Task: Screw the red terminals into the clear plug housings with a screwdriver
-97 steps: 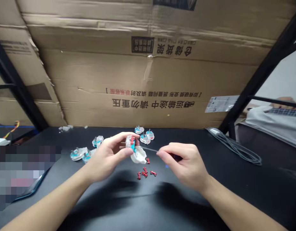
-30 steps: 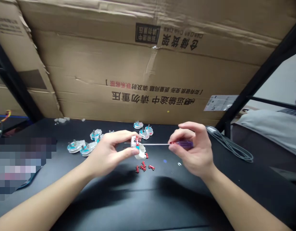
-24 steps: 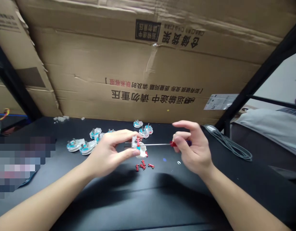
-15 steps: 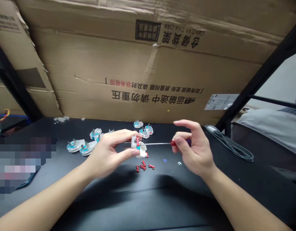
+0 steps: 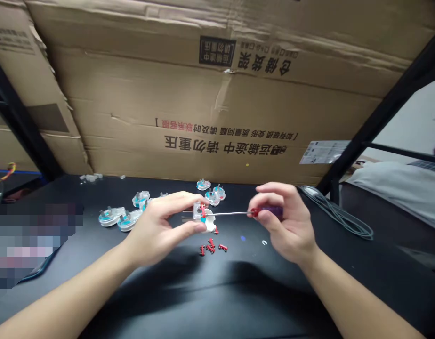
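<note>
My left hand (image 5: 156, 230) pinches a clear plug (image 5: 197, 211) between thumb and fingers, its metal prongs pointing left. A small red part (image 5: 203, 209) shows on the plug's right face. My right hand (image 5: 290, 228) is closed around the red and purple handle of a screwdriver (image 5: 231, 213). Its thin shaft runs left, and the tip meets the plug near the red part; the exact contact is too small to see. Just right of the plug is a white plastic piece (image 5: 211, 221). Several small red parts (image 5: 211, 248) lie below on the black table.
Several clear plugs with blue inside (image 5: 109, 216) stand at the left, others (image 5: 212, 197) behind my left hand. A coiled grey cable (image 5: 344, 216) lies at the right. A cardboard sheet (image 5: 217, 103) closes off the back. Small clear bits (image 5: 91, 178) lie at the back left.
My right forefinger, raised and apart before, has curled down to the screwdriver's handle. The plug in my left hand stays in nearly the same place.
</note>
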{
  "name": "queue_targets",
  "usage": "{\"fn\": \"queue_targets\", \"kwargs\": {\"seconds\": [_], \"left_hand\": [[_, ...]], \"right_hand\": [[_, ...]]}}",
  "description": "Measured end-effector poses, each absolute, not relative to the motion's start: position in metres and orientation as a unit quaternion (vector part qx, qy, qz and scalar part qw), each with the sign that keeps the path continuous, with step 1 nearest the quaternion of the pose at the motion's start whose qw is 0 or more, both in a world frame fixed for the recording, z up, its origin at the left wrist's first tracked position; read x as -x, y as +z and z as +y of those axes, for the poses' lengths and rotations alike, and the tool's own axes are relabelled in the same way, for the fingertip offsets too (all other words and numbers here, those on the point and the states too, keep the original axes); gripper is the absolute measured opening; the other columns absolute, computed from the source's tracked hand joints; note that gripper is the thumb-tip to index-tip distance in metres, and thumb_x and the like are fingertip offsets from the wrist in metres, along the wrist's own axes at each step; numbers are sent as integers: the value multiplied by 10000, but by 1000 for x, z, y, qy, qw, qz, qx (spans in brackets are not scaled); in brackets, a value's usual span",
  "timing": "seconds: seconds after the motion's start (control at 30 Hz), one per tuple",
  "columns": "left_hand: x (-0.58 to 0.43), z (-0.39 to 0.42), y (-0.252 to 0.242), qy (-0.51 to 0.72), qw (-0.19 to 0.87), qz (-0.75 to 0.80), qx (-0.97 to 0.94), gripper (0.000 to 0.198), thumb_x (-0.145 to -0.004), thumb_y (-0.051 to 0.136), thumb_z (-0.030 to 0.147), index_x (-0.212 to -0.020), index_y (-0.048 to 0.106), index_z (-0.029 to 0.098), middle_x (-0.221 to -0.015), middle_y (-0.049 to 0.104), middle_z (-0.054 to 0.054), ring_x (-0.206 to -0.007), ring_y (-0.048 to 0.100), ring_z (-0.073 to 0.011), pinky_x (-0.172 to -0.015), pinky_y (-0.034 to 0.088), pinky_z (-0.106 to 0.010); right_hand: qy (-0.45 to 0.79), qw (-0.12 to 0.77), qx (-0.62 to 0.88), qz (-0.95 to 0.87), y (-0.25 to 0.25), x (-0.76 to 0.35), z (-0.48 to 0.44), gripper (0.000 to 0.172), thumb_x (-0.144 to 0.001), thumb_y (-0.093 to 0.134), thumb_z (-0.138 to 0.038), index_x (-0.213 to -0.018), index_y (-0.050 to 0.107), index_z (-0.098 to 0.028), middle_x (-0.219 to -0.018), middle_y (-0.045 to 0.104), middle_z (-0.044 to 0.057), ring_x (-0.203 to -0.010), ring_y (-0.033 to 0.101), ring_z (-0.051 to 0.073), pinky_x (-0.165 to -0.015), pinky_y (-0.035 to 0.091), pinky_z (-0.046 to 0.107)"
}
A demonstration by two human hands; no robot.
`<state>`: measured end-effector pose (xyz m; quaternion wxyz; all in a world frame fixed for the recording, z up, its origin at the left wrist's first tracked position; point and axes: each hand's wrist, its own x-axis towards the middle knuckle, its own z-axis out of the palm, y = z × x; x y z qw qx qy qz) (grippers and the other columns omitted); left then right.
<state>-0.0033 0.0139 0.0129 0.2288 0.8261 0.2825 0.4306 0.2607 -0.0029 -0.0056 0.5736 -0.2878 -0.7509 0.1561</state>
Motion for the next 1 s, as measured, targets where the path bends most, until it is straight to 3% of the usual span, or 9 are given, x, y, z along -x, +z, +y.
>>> {"fn": "queue_targets", "kwargs": {"seconds": [0.07, 0.17, 0.47, 1.0], "left_hand": [[4, 14, 13, 430, 230, 278, -827, 241, -876, 713, 338, -1064, 735, 190, -1039, 748, -71, -941, 675, -216, -856, 527, -307], [6, 14, 14, 435, 235, 268, -827, 210, -882, 710, 321, -1058, 721, 207, -1037, 734, -50, -939, 661, -198, -852, 520, -285], [5, 13, 11, 446, 247, 260, -820, 206, -878, 718, 304, -1071, 720, 231, -1038, 729, -31, -929, 654, -189, -828, 517, -269], [2, 12, 10, 442, 287, 259, -809, 261, -867, 723, 354, -1099, 729, 234, -1042, 744, -42, -917, 682, -211, -828, 547, -297]], "right_hand": [[133, 536, 302, -777, -3, -262, -2, 203, -930, 617, -177, -1097, 652, -289, -752, 654, -28, -636, 616, 112, -572, 491, 239], [81, 493, 303, -812, 1, -262, -1, 137, -888, 667, -151, -958, 729, -251, -825, 675, 11, -680, 617, 119, -549, 475, 235], [71, 539, 310, -780, -2, -257, -4, 168, -865, 669, -128, -962, 739, -246, -866, 631, 36, -714, 587, 142, -547, 470, 266], [106, 532, 316, -778, -3, -256, -2, 152, -868, 668, -159, -949, 756, -253, -871, 640, 34, -706, 591, 140, -532, 459, 260]]}}
